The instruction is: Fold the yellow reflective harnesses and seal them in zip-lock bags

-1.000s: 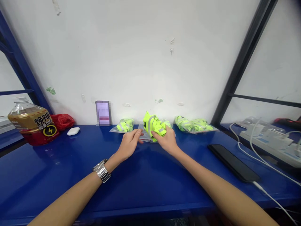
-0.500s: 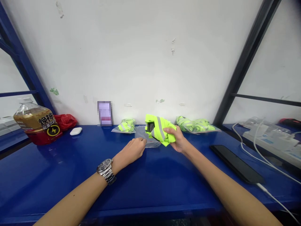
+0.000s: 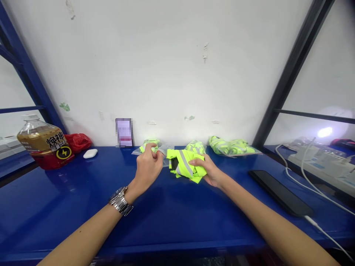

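My right hand (image 3: 212, 171) grips a folded neon-yellow reflective vest (image 3: 184, 164) with grey stripes, thumb on top, held above the blue table (image 3: 155, 225). Just left of it, my left hand (image 3: 149, 162) pinches the edge of a clear plastic bag (image 3: 166, 149), which is partly hidden behind the vest and my fingers. A silver watch (image 3: 121, 200) is on my left wrist. Behind the hands, near the wall, lie bagged yellow vests: one (image 3: 148, 143) partly behind my left hand, one (image 3: 195, 146) behind the held vest, and more (image 3: 231, 146) to the right.
At the left stand a large drink bottle (image 3: 46, 144), a red plastic bag (image 3: 79, 142) and a white earbud case (image 3: 90, 153). A phone (image 3: 124, 132) leans on the wall. On the right lie a black phone (image 3: 280, 192) on a cable and power strips (image 3: 327, 159).
My left hand has lifted slightly and moved left, raising the clear bag's edge. The vest in my right hand has come lower and nearer, uncovering a bagged vest behind it.
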The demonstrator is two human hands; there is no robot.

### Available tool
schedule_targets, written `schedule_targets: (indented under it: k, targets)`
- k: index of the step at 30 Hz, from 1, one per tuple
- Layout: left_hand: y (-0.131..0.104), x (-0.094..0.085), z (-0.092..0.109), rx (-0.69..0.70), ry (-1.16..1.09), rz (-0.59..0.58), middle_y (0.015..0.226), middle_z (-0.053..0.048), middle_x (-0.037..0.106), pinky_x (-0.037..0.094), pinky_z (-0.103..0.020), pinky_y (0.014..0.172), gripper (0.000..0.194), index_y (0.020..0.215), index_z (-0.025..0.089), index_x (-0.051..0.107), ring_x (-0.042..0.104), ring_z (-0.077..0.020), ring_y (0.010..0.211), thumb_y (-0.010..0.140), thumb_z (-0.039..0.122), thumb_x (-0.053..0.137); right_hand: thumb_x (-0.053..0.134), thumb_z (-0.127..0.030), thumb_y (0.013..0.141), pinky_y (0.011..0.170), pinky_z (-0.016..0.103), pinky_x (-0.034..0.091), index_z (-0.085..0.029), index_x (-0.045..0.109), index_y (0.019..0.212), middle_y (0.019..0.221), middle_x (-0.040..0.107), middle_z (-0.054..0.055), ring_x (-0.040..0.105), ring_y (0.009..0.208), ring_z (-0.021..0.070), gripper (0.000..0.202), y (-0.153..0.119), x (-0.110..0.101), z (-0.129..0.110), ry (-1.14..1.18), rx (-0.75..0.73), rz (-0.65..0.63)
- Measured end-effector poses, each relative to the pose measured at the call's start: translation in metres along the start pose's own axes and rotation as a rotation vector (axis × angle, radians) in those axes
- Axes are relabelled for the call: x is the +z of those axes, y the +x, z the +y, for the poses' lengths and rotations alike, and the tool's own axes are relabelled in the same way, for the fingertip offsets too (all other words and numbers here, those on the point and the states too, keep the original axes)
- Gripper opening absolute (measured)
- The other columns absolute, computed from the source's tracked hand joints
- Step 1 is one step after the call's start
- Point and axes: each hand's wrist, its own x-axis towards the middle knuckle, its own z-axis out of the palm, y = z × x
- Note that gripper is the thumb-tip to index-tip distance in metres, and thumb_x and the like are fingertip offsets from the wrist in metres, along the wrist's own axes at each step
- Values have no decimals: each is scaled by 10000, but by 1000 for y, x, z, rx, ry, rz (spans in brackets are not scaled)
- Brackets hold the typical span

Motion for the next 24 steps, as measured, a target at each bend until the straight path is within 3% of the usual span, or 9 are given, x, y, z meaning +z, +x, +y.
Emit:
schedule_targets:
  k: [4, 7, 13, 16, 19, 22, 24]
  targets:
    - [3, -2, -1, 36, 70, 3, 465, 74, 469, 372, -234, 532, 217, 991, 147, 633, 503, -123, 436, 827, 181, 496, 735, -237, 556, 373, 312, 539, -129, 620, 869, 648, 669, 30, 616, 478, 192, 351, -7, 4, -7, 38, 47, -108]
    - [5, 0, -6, 88, 104, 18, 486, 52, 509, 371, -237, 528, 218, 953, 136, 655, 515, -126, 451, 815, 148, 487, 711, -242, 539, 352, 310, 533, -129, 619, 841, 604, 662, 28, 600, 445, 185, 336, -11, 8, -9, 59, 92, -125]
    - [0, 2, -15, 369, 128, -11, 726, -44, 662, 434, -245, 571, 225, 1020, 118, 620, 565, -129, 540, 852, 136, 470, 688, -261, 581, 373, 276, 527, -133, 618, 814, 620, 672, 46, 627, 482, 191, 275, -9, 8, -13, 75, 123, -52]
    - [-4, -1, -8, 524, 138, -139, 732, -58, 630, 458, -263, 583, 216, 1031, 120, 590, 577, -155, 596, 891, 155, 430, 689, -256, 588, 379, 280, 527, -131, 620, 775, 607, 659, 44, 618, 484, 188, 236, -5, 3, -15, 54, 117, 8]
    - [-7, -8, 3, 581, 81, -349, 780, -70, 592, 491, -292, 631, 273, 1148, 106, 528, 579, -177, 673, 927, 206, 404, 689, -241, 614, 397, 291, 540, -121, 636, 786, 621, 655, 42, 614, 506, 182, 217, 0, -6, -16, -3, 113, 40]
    - [-7, -16, 7, 616, 2, -558, 989, -127, 571, 520, -347, 771, 508, 1341, 91, 372, 580, -219, 868, 906, 319, 503, 685, -228, 630, 401, 283, 541, -125, 641, 843, 671, 671, 44, 628, 544, 184, 241, 2, -16, -17, -30, 134, 46]
    - [-5, -18, 3, 660, 45, -606, 1100, -161, 527, 504, -416, 858, 659, 1380, 109, 331, 547, -271, 993, 837, 355, 615, 671, -216, 632, 401, 280, 543, -125, 634, 881, 699, 685, 54, 640, 560, 190, 267, 3, -21, -18, -43, 173, 27]
